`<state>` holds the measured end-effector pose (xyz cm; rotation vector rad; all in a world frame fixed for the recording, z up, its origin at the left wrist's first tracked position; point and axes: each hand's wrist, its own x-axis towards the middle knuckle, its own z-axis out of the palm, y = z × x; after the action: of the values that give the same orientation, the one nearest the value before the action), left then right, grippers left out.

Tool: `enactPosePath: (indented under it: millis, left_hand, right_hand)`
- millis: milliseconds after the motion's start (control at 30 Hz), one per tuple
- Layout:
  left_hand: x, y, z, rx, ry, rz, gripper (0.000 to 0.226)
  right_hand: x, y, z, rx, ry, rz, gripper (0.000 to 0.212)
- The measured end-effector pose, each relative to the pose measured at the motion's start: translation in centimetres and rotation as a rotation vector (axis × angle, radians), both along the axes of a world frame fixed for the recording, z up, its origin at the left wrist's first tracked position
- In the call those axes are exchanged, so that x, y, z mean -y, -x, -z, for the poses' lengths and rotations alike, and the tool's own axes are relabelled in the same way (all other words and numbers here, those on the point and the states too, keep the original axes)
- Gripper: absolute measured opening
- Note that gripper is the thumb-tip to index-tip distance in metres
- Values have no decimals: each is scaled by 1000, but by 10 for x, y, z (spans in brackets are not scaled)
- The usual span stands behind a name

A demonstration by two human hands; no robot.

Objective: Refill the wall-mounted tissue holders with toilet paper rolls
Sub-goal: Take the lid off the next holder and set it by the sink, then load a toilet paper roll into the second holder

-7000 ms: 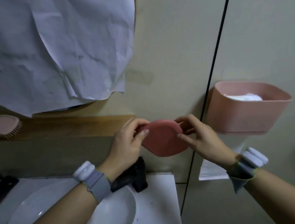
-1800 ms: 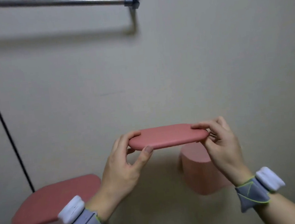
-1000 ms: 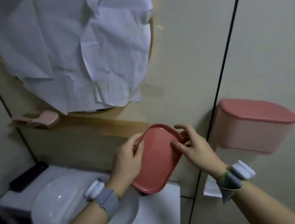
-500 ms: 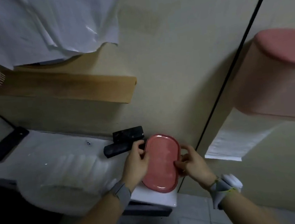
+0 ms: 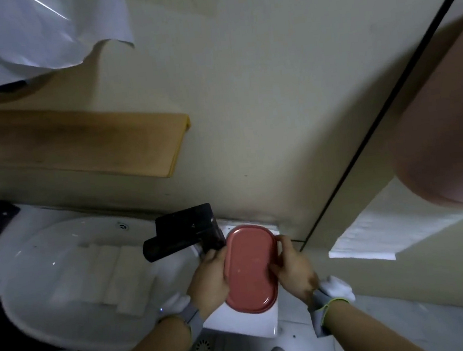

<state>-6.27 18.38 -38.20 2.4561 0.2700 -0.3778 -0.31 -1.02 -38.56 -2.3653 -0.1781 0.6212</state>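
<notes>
- Two hands are gripping a pink oval lid, hollow side facing up, low over the right corner of a white sink table.
- Left hand is curling its fingers round the lid's left long edge, thumb lying along the rim.
- Right hand is clasping the right long edge, with its fingers wrapping over the rim near the top corner.
- Both wrists are wearing grey bands with white blocks on them.
- Lid's far end is sitting just beside a black faucet, which is reaching out over the white basin.
- Pink wall-mounted tissue holder is hanging well to the right of the hands, seen from underneath and blurred; its top is lying out of sight.
- White tissue sheet is hanging down from the bottom of that holder.
- Wooden shelf is running along the beige wall above the basin, and crumpled white paper is hanging above it.
- Dark seam is running diagonally down the wall between the shelf and the holder.
</notes>
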Motion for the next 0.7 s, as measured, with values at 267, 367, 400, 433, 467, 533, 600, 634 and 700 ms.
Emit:
enactPosePath:
  millis: [267, 367, 400, 433, 467, 533, 600, 634, 700]
  left_hand:
    - [-45, 29, 7, 79, 45, 35, 52]
    - [-66, 44, 7, 121, 50, 90, 41]
    - [-81, 52, 4, 139, 51, 112, 39]
    - [-100, 60, 3, 151, 47, 133, 38]
    - [-120, 67, 2, 149, 46, 147, 39]
    - [-157, 79, -3, 159, 24, 151, 41]
    - [-209, 96, -7, 147, -8, 125, 41]
    - [-232, 103, -7, 140, -28, 103, 40]
    - [-284, 119, -8, 101, -72, 42, 39]
  right_hand:
    - [-22, 20, -22, 122, 41, 36, 46]
    - [-40, 36, -28, 151, 24, -59, 40]
    - [-57, 44, -28, 163, 35, -90, 37]
    - [-77, 54, -30, 165, 33, -111, 35]
    - [-99, 64, -31, 161, 21, -132, 33]
    - [-138, 79, -28, 145, -7, -168, 32]
    - [-186, 97, -23, 135, 17, -257, 36]
    - [-205, 104, -20, 126, 37, -310, 40]
    - [-246, 116, -17, 105, 79, -398, 45]
